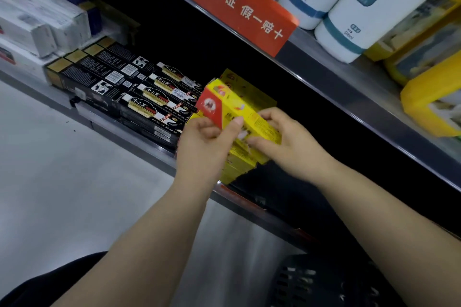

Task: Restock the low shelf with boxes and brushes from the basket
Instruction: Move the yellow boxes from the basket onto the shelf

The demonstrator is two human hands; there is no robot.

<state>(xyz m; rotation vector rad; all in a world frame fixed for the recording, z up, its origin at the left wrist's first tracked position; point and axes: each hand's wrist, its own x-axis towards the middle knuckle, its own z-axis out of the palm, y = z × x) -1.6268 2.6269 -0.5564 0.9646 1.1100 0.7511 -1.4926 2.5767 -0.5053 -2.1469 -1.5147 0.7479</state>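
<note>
A long yellow box point(232, 104) with a red end panel is held tilted over the front of the low shelf point(139, 132). My left hand point(209, 139) grips its red end with thumb and fingers. My right hand point(284, 139) holds the box's other half, fingers curled round it. More yellow boxes point(239, 164) lie stacked on the shelf right under the held one. The dark plastic basket point(319, 281) sits at the bottom right, below my right forearm; its contents are hidden.
Black toothpaste boxes point(139, 92) fill the low shelf left of the yellow stack, white boxes point(37, 20) further left. The shelf above carries an orange sign point(239, 5), white bottles point(349, 15) and yellow packs point(431, 99). Pale floor point(50, 169) lies at left.
</note>
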